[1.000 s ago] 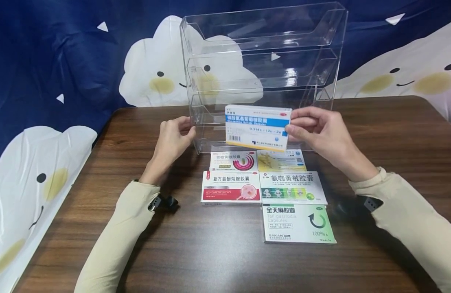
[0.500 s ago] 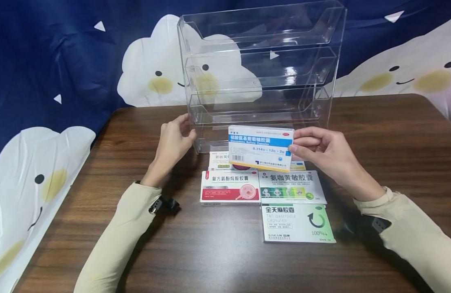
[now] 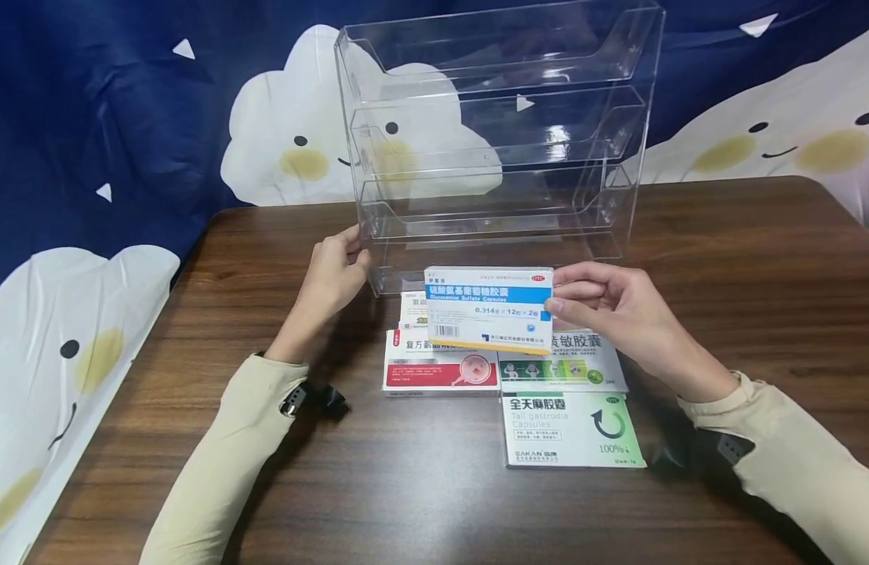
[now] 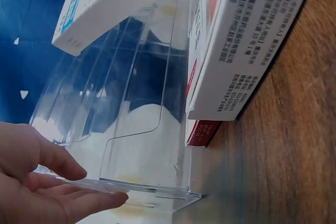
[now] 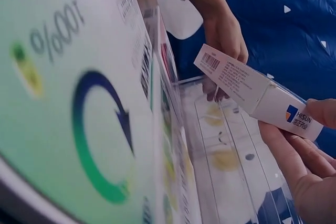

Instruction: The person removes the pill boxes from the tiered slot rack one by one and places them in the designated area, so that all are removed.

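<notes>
My right hand (image 3: 621,322) pinches the right end of a white and blue medicine box (image 3: 487,310) between thumb and fingers. The box is held face-up toward me, tilted, above other boxes lying on the table. My left hand (image 3: 332,275) grips the lower left side of a clear tiered display rack (image 3: 470,226); in the left wrist view, thumb and fingers (image 4: 58,161) lie on either side of its edge. Beneath the held box are a red and white box (image 3: 441,373), a green and white box (image 3: 561,377) and a partly covered white box (image 3: 412,308).
Nearest me lies a pale green box (image 3: 572,431) with a curved arrow. The rack stands upright toward the back of the brown wooden table (image 3: 406,486). A dark blue curtain (image 3: 145,102) with white clouds hangs behind.
My right hand has lowered the white and blue box toward me, from before the rack to over the lying boxes. My left hand stays on the rack's side.
</notes>
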{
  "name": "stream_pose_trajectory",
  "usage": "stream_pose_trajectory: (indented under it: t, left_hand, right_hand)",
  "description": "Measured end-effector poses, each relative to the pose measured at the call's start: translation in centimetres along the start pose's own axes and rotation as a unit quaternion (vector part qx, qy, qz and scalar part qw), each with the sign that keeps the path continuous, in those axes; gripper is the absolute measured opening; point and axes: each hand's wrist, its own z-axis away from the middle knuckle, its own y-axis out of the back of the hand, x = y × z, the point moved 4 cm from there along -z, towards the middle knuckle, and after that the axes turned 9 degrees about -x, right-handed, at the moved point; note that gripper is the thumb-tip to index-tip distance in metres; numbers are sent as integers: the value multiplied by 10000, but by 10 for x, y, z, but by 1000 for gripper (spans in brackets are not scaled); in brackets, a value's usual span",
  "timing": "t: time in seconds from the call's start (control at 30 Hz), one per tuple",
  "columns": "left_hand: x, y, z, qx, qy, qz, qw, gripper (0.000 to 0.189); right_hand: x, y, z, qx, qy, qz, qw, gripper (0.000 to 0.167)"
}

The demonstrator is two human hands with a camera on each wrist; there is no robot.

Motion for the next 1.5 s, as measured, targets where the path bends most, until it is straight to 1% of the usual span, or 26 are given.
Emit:
stream_pose_trajectory:
  t: [0.13, 0.23, 0.3, 0.47, 0.53, 0.6, 0.7, 0.8, 0.93, 1.07, 1.2, 1.27, 1.33, 1.37, 1.4, 1.43, 1.47, 1.5]
  left_hand:
    - [0, 0, 0, 17, -111, -127, 9999, 45]
    - [0, 0, 0, 49, -170, -216, 9996, 44]
    - [0, 0, 0, 56, -200, -228, 9995, 44]
    - [0, 0, 1, 32, -190, -245, 9995, 44]
    - [0, 0, 1, 7, -171, -239, 9996, 44]
    - [0, 1, 1, 0, -160, -232, 9996, 44]
    - [0, 1, 1, -1, -164, -227, 9996, 43]
    - [1, 1, 1, -7, -176, -218, 9996, 42]
    - [0, 1, 0, -13, -176, -198, 9996, 42]
    - [0, 1, 0, -10, -179, -179, 9997, 42]
    - [0, 1, -1, -9, -154, -151, 9998, 43]
    - [0, 1, -1, -4, -134, -149, 9998, 43]
    - [0, 1, -1, 1, -113, -141, 9998, 43]
    - [0, 1, 0, -2, -101, -137, 9999, 43]
    - [-1, 1, 0, -7, -90, -138, 9999, 43]
    - [-1, 1, -1, -13, -75, -151, 9999, 43]
    - [-1, 1, 0, -13, -68, -162, 9998, 43]
    - [-1, 2, 0, -1, -74, -188, 9998, 43]
  right_hand:
    - [2, -9, 2, -308, -254, -205, 9990, 40]
    - [2, -19, 4, -565, -445, -468, 9963, 42]
    - [2, -27, 5, -692, -533, -510, 9949, 43]
    - [2, -45, 7, -1084, -707, -886, 9876, 44]
    - [2, -50, 8, -1235, -788, -1139, 9826, 45]
    - [2, -55, 9, -1342, -832, -1252, 9795, 46]
    - [1, -61, 12, -1458, -828, -1299, 9772, 46]
    - [-1, -68, 16, -1606, -688, -1297, 9760, 47]
    - [-4, -77, 20, -1762, -549, -1268, 9746, 52]
    - [-5, -87, 24, -1789, -679, -1235, 9737, 54]
    - [-6, -96, 29, -1916, -771, -1189, 9712, 53]
    - [-7, -99, 31, -2056, -704, -888, 9721, 51]
    - [-9, -100, 32, -2169, -511, -307, 9744, 46]
    - [-11, -100, 33, -2183, -336, 63, 9753, 42]
    - [-13, -100, 34, -2166, -46, 487, 9750, 37]
    - [-17, -101, 35, -2109, 325, 961, 9722, 32]
    - [-21, -103, 37, -2022, 747, 1425, 9660, 28]
    - [-26, -105, 39, -1915, 1216, 1933, 9546, 26]
